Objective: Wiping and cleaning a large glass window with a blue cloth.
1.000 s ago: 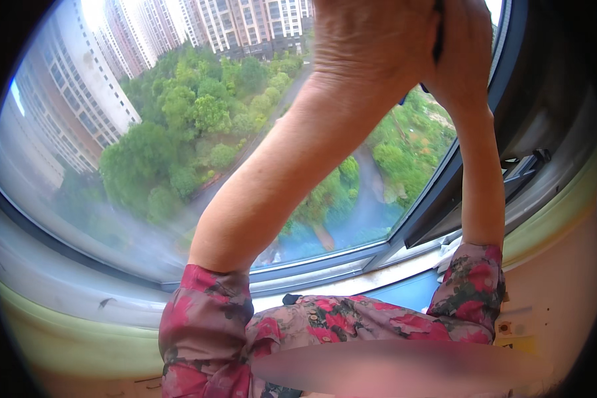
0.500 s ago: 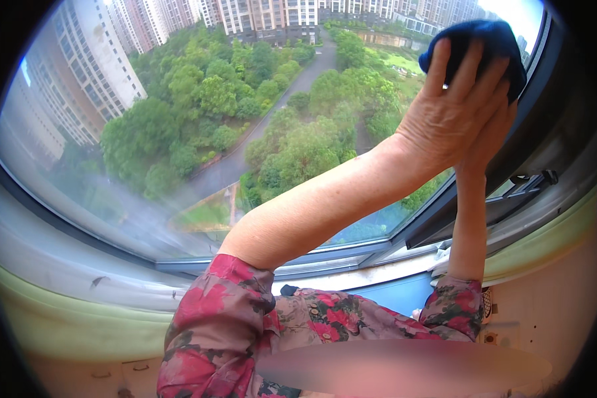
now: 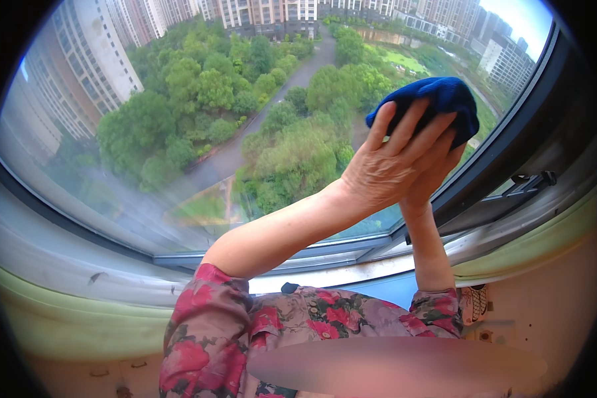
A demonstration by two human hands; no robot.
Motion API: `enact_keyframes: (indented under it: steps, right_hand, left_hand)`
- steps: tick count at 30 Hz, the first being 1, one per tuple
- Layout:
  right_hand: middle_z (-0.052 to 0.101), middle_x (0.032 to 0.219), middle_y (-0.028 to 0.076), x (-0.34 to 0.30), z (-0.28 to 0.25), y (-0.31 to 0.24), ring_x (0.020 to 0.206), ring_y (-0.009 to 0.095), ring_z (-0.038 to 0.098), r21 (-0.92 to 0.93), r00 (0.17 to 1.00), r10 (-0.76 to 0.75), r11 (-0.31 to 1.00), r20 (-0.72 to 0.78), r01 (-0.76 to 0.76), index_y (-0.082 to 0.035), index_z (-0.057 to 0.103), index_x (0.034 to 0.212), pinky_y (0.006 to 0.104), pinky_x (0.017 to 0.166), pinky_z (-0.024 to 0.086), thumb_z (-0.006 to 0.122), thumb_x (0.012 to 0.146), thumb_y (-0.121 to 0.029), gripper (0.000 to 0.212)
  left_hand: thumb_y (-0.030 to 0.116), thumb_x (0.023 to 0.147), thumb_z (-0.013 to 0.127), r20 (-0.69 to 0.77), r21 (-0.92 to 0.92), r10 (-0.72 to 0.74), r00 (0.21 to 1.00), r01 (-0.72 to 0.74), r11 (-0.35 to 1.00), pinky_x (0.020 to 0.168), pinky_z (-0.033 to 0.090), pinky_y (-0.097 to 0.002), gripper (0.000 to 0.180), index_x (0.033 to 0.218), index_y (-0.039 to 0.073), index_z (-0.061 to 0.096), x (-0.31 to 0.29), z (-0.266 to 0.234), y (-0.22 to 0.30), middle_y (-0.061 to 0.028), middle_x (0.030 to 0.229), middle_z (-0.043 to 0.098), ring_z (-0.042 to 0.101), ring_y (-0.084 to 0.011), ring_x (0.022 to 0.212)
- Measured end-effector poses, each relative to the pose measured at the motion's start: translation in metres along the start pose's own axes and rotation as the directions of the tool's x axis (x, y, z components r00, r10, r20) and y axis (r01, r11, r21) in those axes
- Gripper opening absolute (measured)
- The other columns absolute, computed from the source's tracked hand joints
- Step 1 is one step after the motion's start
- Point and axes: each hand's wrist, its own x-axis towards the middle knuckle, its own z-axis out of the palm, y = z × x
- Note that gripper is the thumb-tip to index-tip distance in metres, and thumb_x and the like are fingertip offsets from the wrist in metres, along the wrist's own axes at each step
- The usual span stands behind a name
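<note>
A dark blue cloth (image 3: 438, 96) is bunched up against the window glass (image 3: 142, 209), right of the middle of the view. My left hand (image 3: 388, 159) presses on it with fingers bent and somewhat spread over its near side. Close behind and to the right, my right hand (image 3: 426, 192) reaches up to the same cloth. Its fingers are partly covered by my left hand. Hazy streaks show on the glass at the lower left.
A dark window frame (image 3: 491, 156) runs along the right side and beneath the pane. A window latch (image 3: 547, 178) sticks out at the right. Light green curtains (image 3: 79, 315) hang at both sides below the sill. Trees and tall buildings stand outside.
Both hands have moved down and to the left across the pane with the blue cloth. More of the upper right glass and its frame now shows.
</note>
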Motion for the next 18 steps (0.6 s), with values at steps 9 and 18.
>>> enact_keyframes:
  steps: [9, 18]
  right_hand:
    - [0.032, 0.139, 0.032, -0.034, 0.034, -0.02, 0.127, 0.047, 0.037, -0.44, 0.869, -0.479, 0.759, 0.12, 0.48, 0.005, 0.041, 0.127, 0.0522, 0.108, 0.029, 0.062, 0.09, -0.021, 0.049]
    - [0.039, 0.138, 0.035, -0.038, 0.076, -0.081, 0.134, 0.051, 0.032, -0.248, 0.817, -0.515, 0.782, 0.259, 0.572, -0.013, 0.062, 0.106, 0.0567, 0.113, 0.02, 0.059, 0.088, -0.029, 0.024]
  left_hand:
    - [0.026, 0.081, 0.057, 0.166, 0.068, -0.067, 0.984, 0.056, 0.996, 0.111, 0.013, -0.0591, 0.044, 0.124, 0.02, 0.056, -0.048, -0.041, -0.03, -0.0091, 0.144, 0.041, 0.035, -0.0393, 0.132]
    - [0.02, 0.084, 0.058, 0.269, 0.141, -0.192, 0.944, 0.159, 0.977, 0.108, 0.015, -0.0656, 0.06, 0.138, 0.004, 0.038, -0.077, -0.099, -0.073, -0.0334, 0.147, 0.024, 0.02, -0.0544, 0.135]
